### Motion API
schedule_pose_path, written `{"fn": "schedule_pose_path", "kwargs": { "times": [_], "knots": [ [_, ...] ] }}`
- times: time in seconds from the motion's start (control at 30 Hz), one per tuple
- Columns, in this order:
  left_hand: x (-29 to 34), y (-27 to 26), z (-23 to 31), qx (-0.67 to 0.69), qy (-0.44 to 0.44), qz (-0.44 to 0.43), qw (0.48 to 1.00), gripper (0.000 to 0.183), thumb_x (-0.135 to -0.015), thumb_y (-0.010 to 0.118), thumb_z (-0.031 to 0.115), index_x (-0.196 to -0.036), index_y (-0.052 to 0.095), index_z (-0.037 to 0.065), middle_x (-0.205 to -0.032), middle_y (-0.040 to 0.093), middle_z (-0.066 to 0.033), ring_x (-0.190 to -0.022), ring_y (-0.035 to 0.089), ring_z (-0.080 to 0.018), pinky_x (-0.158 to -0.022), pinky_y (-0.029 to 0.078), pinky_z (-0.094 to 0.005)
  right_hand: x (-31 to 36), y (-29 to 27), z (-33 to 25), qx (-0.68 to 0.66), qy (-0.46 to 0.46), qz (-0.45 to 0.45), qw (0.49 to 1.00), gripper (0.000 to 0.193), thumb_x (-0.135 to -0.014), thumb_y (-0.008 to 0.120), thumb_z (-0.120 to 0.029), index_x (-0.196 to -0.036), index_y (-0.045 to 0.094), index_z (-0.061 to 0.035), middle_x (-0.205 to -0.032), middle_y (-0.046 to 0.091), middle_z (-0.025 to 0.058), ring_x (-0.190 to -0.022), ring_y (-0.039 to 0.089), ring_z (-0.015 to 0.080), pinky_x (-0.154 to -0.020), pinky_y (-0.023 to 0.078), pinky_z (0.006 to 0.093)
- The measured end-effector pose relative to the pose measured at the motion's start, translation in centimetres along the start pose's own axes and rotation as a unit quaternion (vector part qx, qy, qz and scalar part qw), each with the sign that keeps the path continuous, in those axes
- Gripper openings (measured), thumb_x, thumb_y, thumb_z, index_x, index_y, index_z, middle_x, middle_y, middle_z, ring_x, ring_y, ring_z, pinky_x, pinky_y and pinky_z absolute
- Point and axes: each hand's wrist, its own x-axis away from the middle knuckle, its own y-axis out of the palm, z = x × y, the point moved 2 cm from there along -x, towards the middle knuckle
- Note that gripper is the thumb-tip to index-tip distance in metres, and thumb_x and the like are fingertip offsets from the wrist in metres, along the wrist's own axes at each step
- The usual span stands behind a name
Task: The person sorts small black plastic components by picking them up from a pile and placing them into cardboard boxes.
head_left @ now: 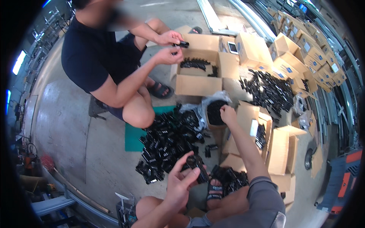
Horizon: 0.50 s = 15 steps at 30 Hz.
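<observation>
My left hand (178,182) is closed around a black plastic part (198,168), held up above the floor near my knees. At a small carton lined with clear plastic (218,97), my right hand (228,114) reaches to the near right side with its fingers pinched together. Small dark pieces (215,110) fill that carton; whether one is between my fingertips is hidden. Left of it spreads a big heap of black plastic parts (163,142), partly on a green mat (133,138). A smaller pile of black parts (232,180) lies by my foot.
Opposite me, a seated person (102,64) holds a black part (183,44) in both hands over an open carton (197,86) with rows of parts. More black parts (266,91) cover the floor at right. Open cartons (279,152) stand beside my right arm; stacked cartons (311,49) lie beyond.
</observation>
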Motion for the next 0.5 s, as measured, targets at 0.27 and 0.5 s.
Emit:
{"fn": "schedule_pose_path", "kwargs": {
  "times": [0.27,0.5],
  "knots": [
    [-0.2,-1.7,0.0,-0.019,0.001,0.015,1.0,0.063,-0.093,0.065,0.003,-0.149,0.039,0.013,-0.111,0.068,-0.0107,-0.099,0.068,-0.0181,-0.081,0.059,-0.0328,-1.9,10.6,-0.9,0.153,0.061,0.038,0.986,0.017,-0.091,0.057,-0.02,-0.094,0.064,-0.0052,-0.096,0.069,0.0128,-0.093,0.068,0.029,-0.077,0.056,0.0425],
    [-1.3,-2.1,-0.2,-0.004,0.012,0.001,1.0,0.065,-0.094,0.063,0.001,-0.15,0.036,0.016,-0.114,0.067,-0.0124,-0.099,0.068,-0.0196,-0.085,0.059,-0.0366,-2.0,10.9,0.3,0.126,0.092,0.005,0.988,0.022,-0.084,0.062,-0.007,-0.105,0.059,-0.0006,-0.106,0.065,0.0171,-0.103,0.063,0.0344,-0.087,0.054,0.0436]
  ]
}}
